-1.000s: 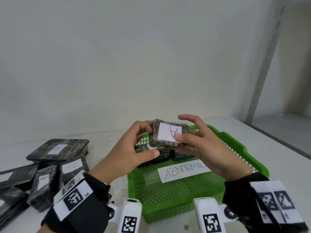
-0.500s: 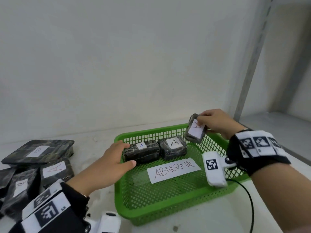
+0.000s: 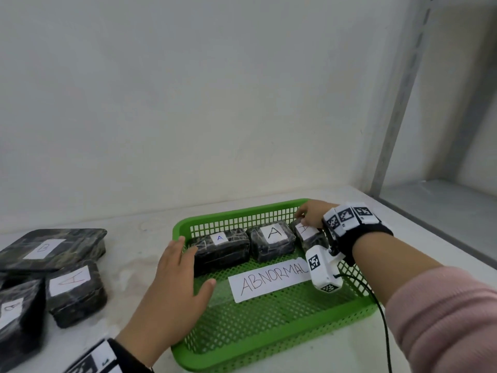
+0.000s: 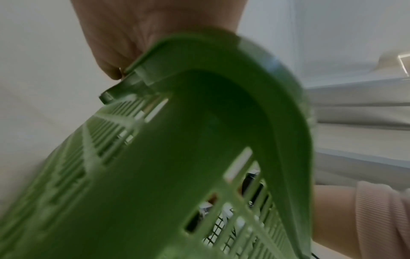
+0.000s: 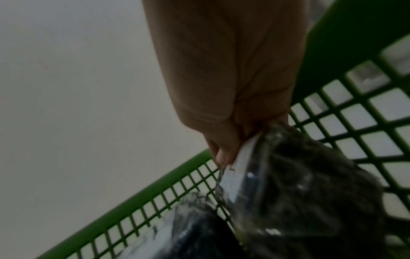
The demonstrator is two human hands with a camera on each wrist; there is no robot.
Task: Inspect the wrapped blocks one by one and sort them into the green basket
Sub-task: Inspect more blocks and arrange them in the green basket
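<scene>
Head view: my right hand point(image 3: 312, 215) pinches a wrapped block point(image 3: 309, 235) at the far right corner of the green basket point(image 3: 269, 345), beside two others. Left hand point(image 3: 174, 281) spread flat, resting on the basket's left rim.

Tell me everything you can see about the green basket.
The green basket is a shallow rectangular plastic tray with lattice walls, a perforated floor and a solid rounded rim. It sits flat on the white table. Three dark wrapped blocks line its far side, with a paper label reading ABNORMAL in front. The left hand rests on its left rim; the right hand reaches inside.
</scene>
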